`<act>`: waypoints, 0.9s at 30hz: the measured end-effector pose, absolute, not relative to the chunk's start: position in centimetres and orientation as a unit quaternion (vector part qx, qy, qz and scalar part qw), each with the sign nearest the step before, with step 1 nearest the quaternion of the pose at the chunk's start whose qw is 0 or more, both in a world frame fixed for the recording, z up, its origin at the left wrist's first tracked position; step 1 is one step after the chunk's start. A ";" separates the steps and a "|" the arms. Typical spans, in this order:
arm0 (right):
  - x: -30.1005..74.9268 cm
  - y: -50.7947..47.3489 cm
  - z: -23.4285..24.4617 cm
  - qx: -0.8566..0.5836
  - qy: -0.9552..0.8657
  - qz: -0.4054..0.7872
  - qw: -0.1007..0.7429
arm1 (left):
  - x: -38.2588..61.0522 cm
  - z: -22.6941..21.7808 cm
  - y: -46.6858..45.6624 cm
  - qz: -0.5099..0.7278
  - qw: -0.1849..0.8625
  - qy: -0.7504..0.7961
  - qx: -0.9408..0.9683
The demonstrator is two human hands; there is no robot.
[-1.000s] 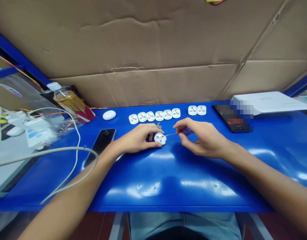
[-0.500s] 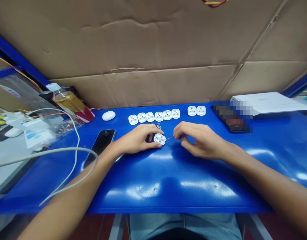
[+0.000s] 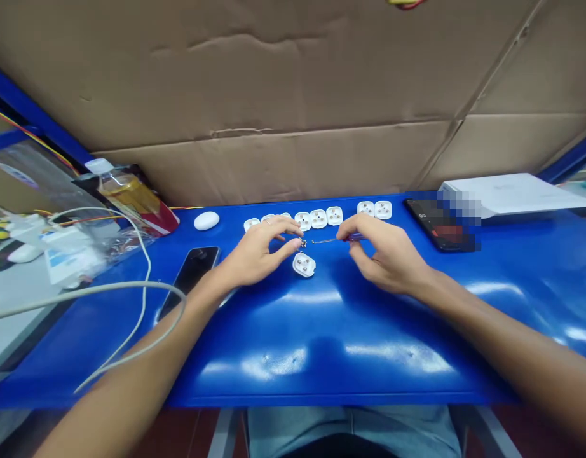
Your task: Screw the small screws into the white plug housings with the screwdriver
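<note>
My right hand [image 3: 381, 251] grips a thin screwdriver [image 3: 327, 241], its shaft pointing left. A tiny brass-coloured bit shows at the tip, too small to make out. At the small pile of screws [image 3: 303, 243], my left hand [image 3: 267, 251] has its thumb and fingers apart, with nothing visible between them. A white square plug-like housing [image 3: 304, 265] with metal inserts lies on the table just in front of the pile, touched by neither hand. Behind stands a row of similar white housings [image 3: 318, 219], partly covered by my left fingers.
Two more white housings [image 3: 374, 210] sit to the right of the row. A black phone [image 3: 192, 273] and a looping white cable [image 3: 147, 254] lie by my left forearm. A white oval case [image 3: 206, 221], a drink bottle [image 3: 131, 197], a dark device [image 3: 436, 222] and a white box [image 3: 512, 194] stand farther back.
My left hand has let go of the white housing and moved up to the screws. My right hand has drawn the screwdriver up, away from the housing, toward the pile.
</note>
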State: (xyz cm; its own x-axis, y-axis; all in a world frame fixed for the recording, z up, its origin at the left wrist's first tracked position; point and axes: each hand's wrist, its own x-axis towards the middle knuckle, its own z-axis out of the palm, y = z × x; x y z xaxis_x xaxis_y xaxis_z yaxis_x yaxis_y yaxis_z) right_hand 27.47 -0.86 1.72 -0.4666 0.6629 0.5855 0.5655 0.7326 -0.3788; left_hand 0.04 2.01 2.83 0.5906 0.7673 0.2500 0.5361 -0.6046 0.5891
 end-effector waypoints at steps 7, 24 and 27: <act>27.0 -0.8 1.2 -0.375 -0.836 0.092 0.390 | 0.3 2.2 1.5 0.179 0.220 0.353 0.892; 26.6 -0.7 0.9 -0.394 -0.823 0.078 0.401 | 0.2 1.8 1.9 0.169 0.228 0.358 0.890; 26.7 -0.6 0.9 -0.396 -0.822 0.076 0.403 | 0.0 2.0 2.0 0.170 0.225 0.366 0.887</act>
